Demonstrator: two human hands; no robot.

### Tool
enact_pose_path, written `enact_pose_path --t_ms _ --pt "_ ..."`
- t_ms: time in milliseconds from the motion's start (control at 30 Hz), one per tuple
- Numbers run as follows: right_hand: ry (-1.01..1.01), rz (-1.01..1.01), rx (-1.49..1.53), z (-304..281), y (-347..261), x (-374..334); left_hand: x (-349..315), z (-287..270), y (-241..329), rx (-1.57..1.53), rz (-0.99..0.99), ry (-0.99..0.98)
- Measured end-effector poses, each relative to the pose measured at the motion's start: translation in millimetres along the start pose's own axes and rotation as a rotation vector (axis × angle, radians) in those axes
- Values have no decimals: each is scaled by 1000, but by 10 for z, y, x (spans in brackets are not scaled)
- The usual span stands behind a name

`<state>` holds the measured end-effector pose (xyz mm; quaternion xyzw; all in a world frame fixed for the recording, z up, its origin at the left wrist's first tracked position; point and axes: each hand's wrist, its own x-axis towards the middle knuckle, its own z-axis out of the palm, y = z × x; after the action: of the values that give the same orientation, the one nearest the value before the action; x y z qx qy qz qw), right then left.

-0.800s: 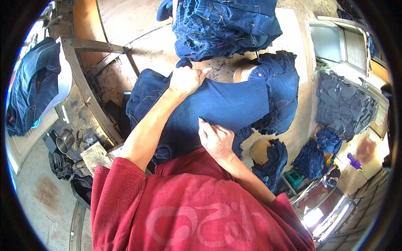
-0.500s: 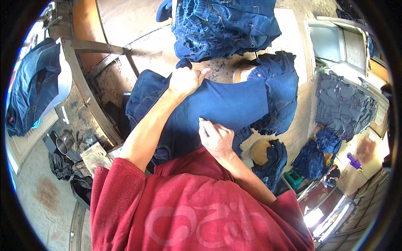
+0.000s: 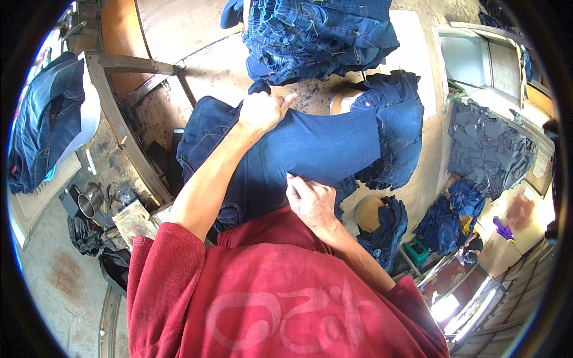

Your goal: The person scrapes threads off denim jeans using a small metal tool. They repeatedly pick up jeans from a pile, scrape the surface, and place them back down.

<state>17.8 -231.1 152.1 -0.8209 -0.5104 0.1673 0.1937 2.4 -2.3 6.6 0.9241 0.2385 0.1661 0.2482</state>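
Observation:
A pair of blue jeans (image 3: 325,143) is spread out in front of me, one leg reaching to the right. My left hand (image 3: 262,112) is closed on its far edge, with the thumb sticking out to the right. A small dark bit of cloth pokes out beyond that fist. At the near edge of the leg, my right hand (image 3: 312,201) pinches the denim between thumb and fingers. What lies inside either grip is hidden.
A tall stack of jeans (image 3: 316,39) stands straight ahead. Denim pieces (image 3: 394,128) hang over a round support on the right, others over a lower round pad (image 3: 368,215). Dark garments (image 3: 489,146) lie far right. Left are folded jeans (image 3: 51,113) and a metal cup (image 3: 91,201).
My right hand has shifted slightly right and toward me, still pinching the denim. Faint creases now show in the leg. My left hand keeps its place on the far edge.

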Motion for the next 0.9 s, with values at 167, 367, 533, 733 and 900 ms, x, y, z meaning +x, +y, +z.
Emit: enact_pose_path --t_ms 167,367,533,733,900 --pt "51 -19 -6 47 30 99 -22 18 -39 60 40 23" --pt "20 -5 -14 -19 26 88 -21 31 -41 29 27 30" --pt "-20 2 -67 -10 -31 96 -55 86 -55 50 36 77" --pt "57 182 209 -241 72 61 28 -453 191 -44 -83 -93" --pt "126 110 186 -85 193 77 -892 -1462 804 -6 -108 69"
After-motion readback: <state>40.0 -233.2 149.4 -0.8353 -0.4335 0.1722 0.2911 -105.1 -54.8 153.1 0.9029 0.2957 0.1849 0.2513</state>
